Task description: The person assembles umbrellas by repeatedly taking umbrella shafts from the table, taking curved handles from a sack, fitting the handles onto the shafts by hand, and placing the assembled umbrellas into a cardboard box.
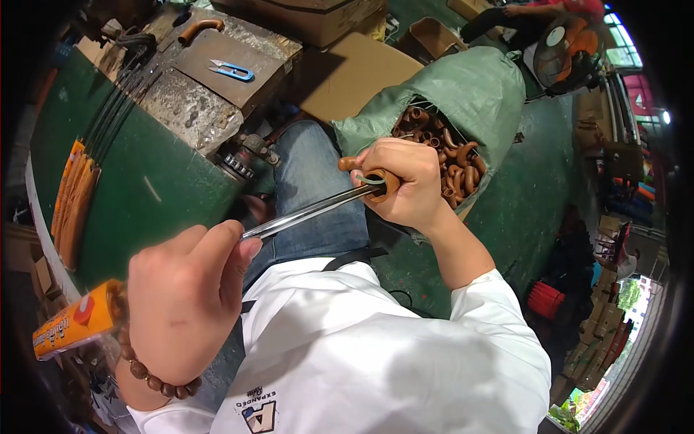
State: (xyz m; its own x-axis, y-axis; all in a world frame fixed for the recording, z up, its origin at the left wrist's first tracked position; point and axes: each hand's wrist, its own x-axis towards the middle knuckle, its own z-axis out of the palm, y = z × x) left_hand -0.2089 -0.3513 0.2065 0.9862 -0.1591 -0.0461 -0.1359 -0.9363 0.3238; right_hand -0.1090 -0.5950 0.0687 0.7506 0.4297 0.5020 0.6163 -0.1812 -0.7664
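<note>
My left hand [189, 289], with a brown bead bracelet [155, 380] at the wrist, is closed around the near end of a shiny metal rod [311, 210]. The rod slants up to the right, and its far end sits at the round open mouth of a brown curved handle [390, 186]. My right hand [408, 173] is wrapped around that handle; its rounded tip shows beyond the fingers. A thin pale green strip [370, 180] curves across the mouth. How deep the rod goes is hidden. Just beyond, an open green sack [484, 87] holds several brown curved pieces [459, 163].
Blue thread snips [233, 70] and another brown curved handle [200, 30] lie on a worn bench [195, 108] at upper left. Long dark rods with orange ends [74, 206] stand at left. An orange packet [76, 318] is beside my left wrist. A fan [564, 54] stands at upper right.
</note>
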